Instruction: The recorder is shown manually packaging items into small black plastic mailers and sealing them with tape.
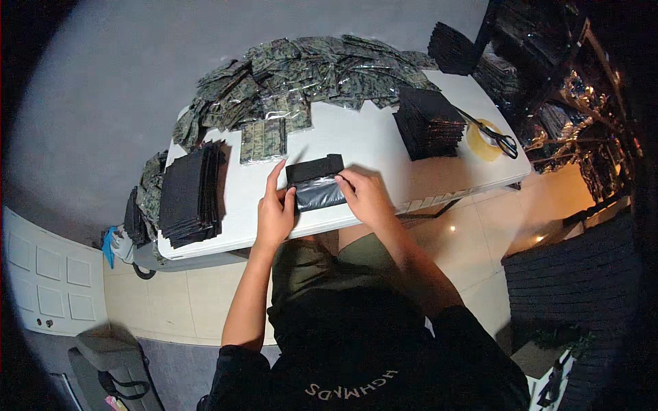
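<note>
Near table edge (238,237) | hands (275,216) (369,198) on black packet (319,194) | stacks (190,195) (430,123) well apart

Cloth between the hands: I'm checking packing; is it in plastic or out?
Apparently partly in: glossy plastic covers the lower part; the cloth above looks matte.

One line of pale, spaced capital letters (351,393) stood across the front of the black T-shirt (349,335), low in the head view. The row bent in a shallow curve, its right end higher than its left.
</note>
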Demonstrator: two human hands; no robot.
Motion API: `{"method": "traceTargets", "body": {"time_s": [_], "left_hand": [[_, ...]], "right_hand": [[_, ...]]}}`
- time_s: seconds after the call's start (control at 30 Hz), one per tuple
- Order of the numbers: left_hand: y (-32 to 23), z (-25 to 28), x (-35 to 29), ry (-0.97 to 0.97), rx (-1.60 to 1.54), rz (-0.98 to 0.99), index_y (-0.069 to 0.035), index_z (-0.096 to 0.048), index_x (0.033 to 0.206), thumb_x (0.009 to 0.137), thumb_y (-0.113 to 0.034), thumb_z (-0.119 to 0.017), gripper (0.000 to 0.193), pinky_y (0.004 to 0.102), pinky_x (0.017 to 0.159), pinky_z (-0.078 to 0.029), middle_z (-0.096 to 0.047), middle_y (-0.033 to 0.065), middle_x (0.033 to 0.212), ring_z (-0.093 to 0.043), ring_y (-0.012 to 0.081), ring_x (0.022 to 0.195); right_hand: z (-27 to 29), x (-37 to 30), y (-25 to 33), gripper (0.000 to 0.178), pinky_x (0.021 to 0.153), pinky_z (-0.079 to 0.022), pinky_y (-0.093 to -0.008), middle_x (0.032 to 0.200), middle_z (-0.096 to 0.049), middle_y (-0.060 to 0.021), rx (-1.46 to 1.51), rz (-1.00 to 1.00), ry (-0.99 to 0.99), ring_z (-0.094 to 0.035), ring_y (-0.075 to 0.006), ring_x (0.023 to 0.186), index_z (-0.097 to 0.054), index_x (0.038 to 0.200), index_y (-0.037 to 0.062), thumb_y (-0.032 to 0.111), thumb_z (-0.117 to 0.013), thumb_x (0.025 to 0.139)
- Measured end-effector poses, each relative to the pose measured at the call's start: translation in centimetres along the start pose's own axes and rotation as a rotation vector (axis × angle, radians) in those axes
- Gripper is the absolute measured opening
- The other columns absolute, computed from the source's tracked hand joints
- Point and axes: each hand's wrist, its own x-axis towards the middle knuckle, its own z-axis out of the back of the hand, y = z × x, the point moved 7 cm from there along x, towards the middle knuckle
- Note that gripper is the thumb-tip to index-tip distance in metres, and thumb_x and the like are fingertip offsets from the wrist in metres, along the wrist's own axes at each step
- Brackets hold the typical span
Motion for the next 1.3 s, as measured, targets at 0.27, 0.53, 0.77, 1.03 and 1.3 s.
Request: {"method": "traceTargets", "body": {"time_s": [0.27, 0.53, 0.77, 1.03, 1.3], "left_hand": [[-1.2, -0.9, -0.1, -0.134, 0.242, -0.069, -0.012, -0.042, 0.161, 0.106, -0.003, -0.063, 0.06, 0.0529, 0.061, -0.055, -0.071, 0.0229, 0.072, -0.073, 0.0448, 0.067], [-1.4, -1.3, 0.2, -0.174, 0.434, -0.045, -0.01, -0.043, 0.157, 0.104, -0.005, -0.064, 0.057, 0.0585, 0.058, -0.055, -0.069, 0.0241, 0.065, -0.072, 0.0472, 0.063], [-1.3, -1.3, 0.5, -0.174, 0.476, -0.069, -0.014, -0.042, 0.157, 0.103, -0.003, -0.063, 0.059, 0.0616, 0.059, -0.052, -0.069, 0.0244, 0.067, -0.071, 0.0496, 0.066], [-1.7, -1.5, 0.7, -0.143, 0.533, -0.049, -0.012, -0.044, 0.158, 0.101, -0.006, -0.065, 0.061, 0.0594, 0.061, -0.058, -0.072, 0.0249, 0.069, -0.074, 0.0478, 0.066], [-1.2, -0.3, 0.6, -0.181, 0.489, -0.027, -0.006, -0.047, 0.155, 0.1, -0.006, -0.07, 0.06, 0.0579, 0.064, -0.058, -0.074, 0.0266, 0.078, -0.075, 0.0485, 0.073]], "right_hand": [[-0.8, 0.3, -0.2, 0.017, 0.08, -0.058, -0.0532, 0.092, -0.075, -0.0214, -0.332, 0.219, -0.148, -0.074, -0.0441, 0.087, -0.075, 0.097, 0.0004, 0.017, -0.074, 0.101], [-0.8, 1.1, -0.5, 0.022, 0.082, -0.058, -0.0533, 0.093, -0.075, -0.0177, -0.45, 0.147, -0.073, -0.074, -0.0416, 0.086, -0.074, 0.095, 0.0043, 0.026, -0.076, 0.098], [-0.6, 1.1, -0.7, 0.022, 0.08, -0.059, -0.0518, 0.093, -0.076, -0.0147, -0.441, 0.121, -0.105, -0.075, -0.0389, 0.085, -0.075, 0.096, 0.0058, 0.028, -0.079, 0.096], [-0.7, 1.0, -0.6, 0.024, 0.076, -0.06, -0.0504, 0.094, -0.076, -0.0139, -0.48, 0.086, -0.064, -0.075, -0.0382, 0.08, -0.074, 0.096, 0.0058, 0.029, -0.081, 0.095], [-0.7, 1.0, -0.2, 0.025, 0.076, -0.059, -0.0498, 0.092, -0.074, -0.0137, -0.493, 0.081, -0.051, -0.075, -0.0375, 0.082, -0.072, 0.094, 0.0057, 0.029, -0.081, 0.094]]}}
